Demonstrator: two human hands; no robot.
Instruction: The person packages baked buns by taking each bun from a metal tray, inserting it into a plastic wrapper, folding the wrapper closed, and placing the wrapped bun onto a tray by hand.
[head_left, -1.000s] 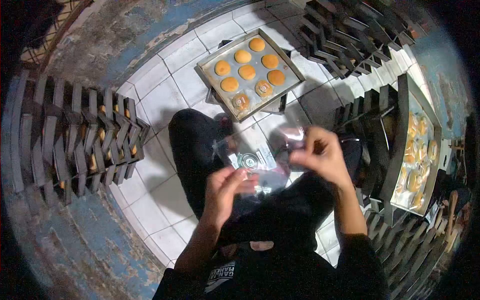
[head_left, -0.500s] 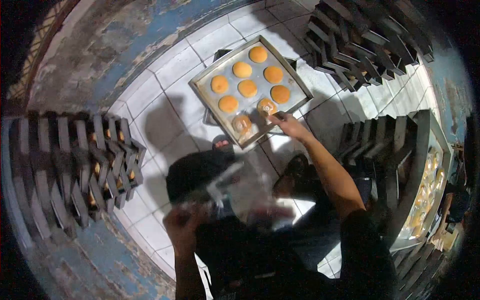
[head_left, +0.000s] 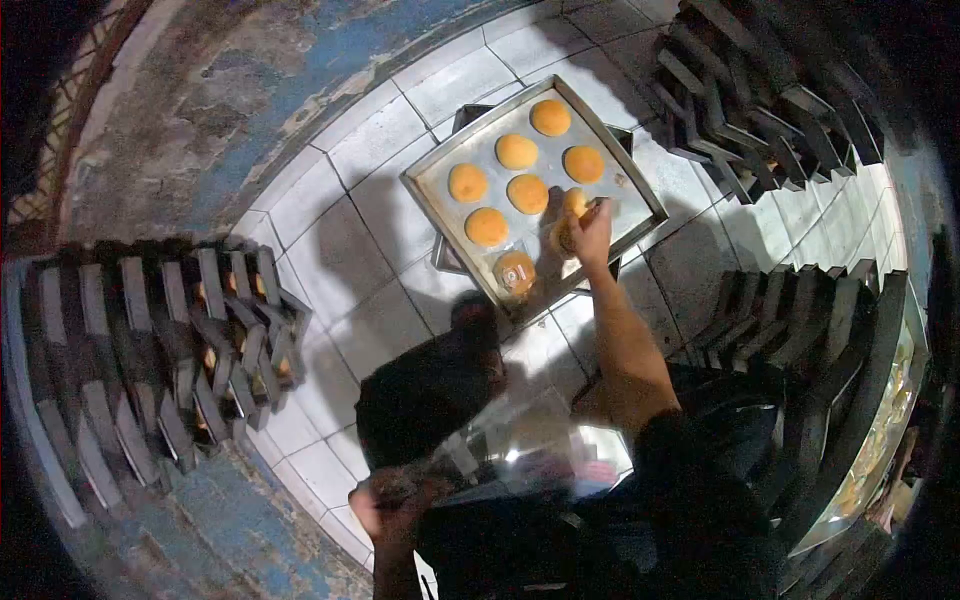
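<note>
My right hand [head_left: 594, 232] is over the right side of a metal baking tray [head_left: 430, 205], its fingers closed around a round golden bun [head_left: 576, 203]. Several bare buns [head_left: 527, 194] lie in loose rows on the tray. A bun in clear wrap with a label [head_left: 515, 272] sits at the near corner; another wrapped bun [head_left: 564, 238] lies partly in shadow beside my right hand. Low in the view, my left hand [head_left: 392, 505] is closed at the edge of a clear plastic bag [head_left: 525, 435] above my lap. Its fingers are dim and blurred.
The tray rests on another dark tray [head_left: 447, 256] over a white tiled floor [head_left: 360, 235]. Stacked dark trays stand at left [head_left: 190, 340], upper right [head_left: 745, 110] and right [head_left: 790, 320]. Wrapped items fill a tray [head_left: 880, 440] at far right. A worn blue wall [head_left: 240, 100] runs behind.
My right hand has moved from a wrapped bun at the near edge to a bare bun and gripped it. The clear plastic by my left hand has shifted. The whole view has swung slightly.
</note>
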